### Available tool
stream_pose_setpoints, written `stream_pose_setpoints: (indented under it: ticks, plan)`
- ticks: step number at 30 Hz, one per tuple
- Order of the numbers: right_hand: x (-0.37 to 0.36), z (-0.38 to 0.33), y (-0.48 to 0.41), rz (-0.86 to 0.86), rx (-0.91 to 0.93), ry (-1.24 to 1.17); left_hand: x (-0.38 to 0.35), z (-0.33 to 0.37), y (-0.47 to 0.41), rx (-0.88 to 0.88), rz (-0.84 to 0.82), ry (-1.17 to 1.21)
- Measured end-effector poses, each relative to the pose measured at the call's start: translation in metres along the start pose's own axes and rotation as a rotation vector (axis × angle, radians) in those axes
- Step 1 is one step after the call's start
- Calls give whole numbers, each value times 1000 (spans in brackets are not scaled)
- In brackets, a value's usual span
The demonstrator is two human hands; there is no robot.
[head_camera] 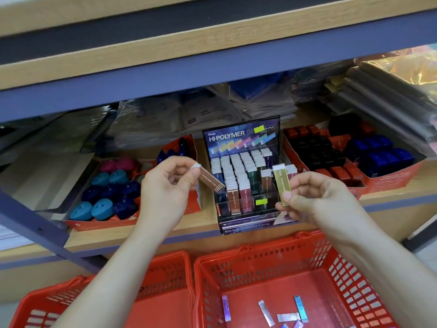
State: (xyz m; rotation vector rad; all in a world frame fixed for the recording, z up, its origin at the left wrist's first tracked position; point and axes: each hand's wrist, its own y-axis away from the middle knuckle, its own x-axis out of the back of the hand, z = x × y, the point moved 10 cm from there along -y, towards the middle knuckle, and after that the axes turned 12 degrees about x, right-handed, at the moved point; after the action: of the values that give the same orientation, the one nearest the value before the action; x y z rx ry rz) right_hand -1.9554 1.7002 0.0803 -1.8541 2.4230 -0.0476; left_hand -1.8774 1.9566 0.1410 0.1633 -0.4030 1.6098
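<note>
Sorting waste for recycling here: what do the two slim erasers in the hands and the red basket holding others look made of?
Gold eraser: glossy metallic sleeve, probably foil-printed card, since it mirrors light; the white tip looks matte and rubbery. Brown eraser: same build, coppery sheen, white tip. Red basket: moulded plastic, semi-gloss, with slotted walls.

The slim bronze-sleeved eraser (210,179) carries a dotted grid; the slim gold-sleeved eraser (281,184) gleams; the perforated plastic basket (264,261) is red.

shelving: wood boards (142,52), blue metal frame (165,75) | floor (428,255): pale
</note>
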Motion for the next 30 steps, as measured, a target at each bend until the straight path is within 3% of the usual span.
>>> stream_pose_setpoints:
  ticks: [8, 17, 30]
  plan:
    - [16, -9, -5, 101, 55, -8, -39, 22, 5, -30, -120, 32]
    - [18, -10, -6, 136, 45, -48, -109, 42, -2, -150, -227, -314]
    - [24, -9, -3, 169, -32, -31, -140, 58, 5, -377, -218, -683]
